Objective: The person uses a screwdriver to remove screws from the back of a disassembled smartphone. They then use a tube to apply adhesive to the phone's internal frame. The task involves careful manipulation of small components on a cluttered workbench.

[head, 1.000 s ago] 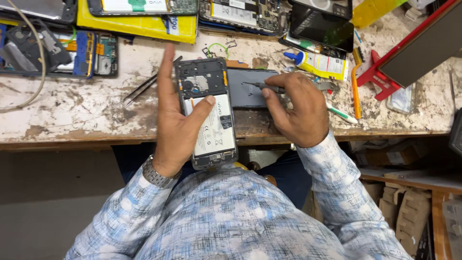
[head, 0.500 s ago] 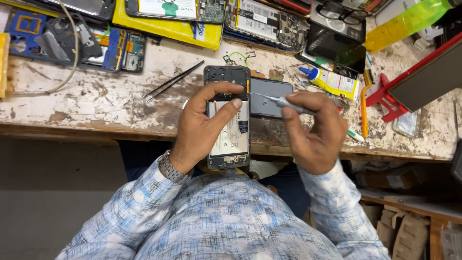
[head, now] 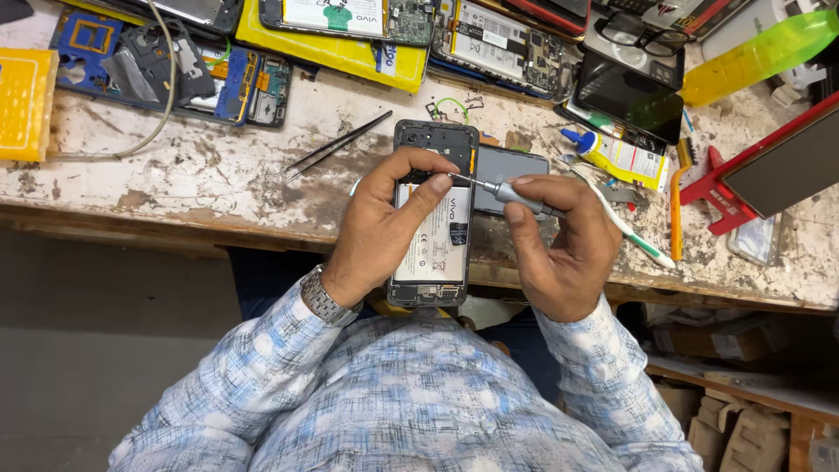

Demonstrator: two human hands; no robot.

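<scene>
Working at a scarred, paint-flecked workbench (head: 131, 188), your left hand (head: 384, 227) grips one opened phone (head: 433, 236) over its near edge. Your right hand (head: 564, 249) pinches one screwdriver (head: 502, 190); one pair of tweezers (head: 336, 145) lies mid-bench.

Left hand (head: 376, 232) cups the opened phone (head: 434, 214), thumb across it; right hand (head: 564, 245) beside, fingers (head: 524, 188) pinched.

A matt metal screwdriver (head: 511, 194) is seen above the opened phone (head: 433, 218), whose paper-labelled battery is ringed by black plastic; the worktop (head: 175, 175) beneath is rough, chipped wood.
</scene>
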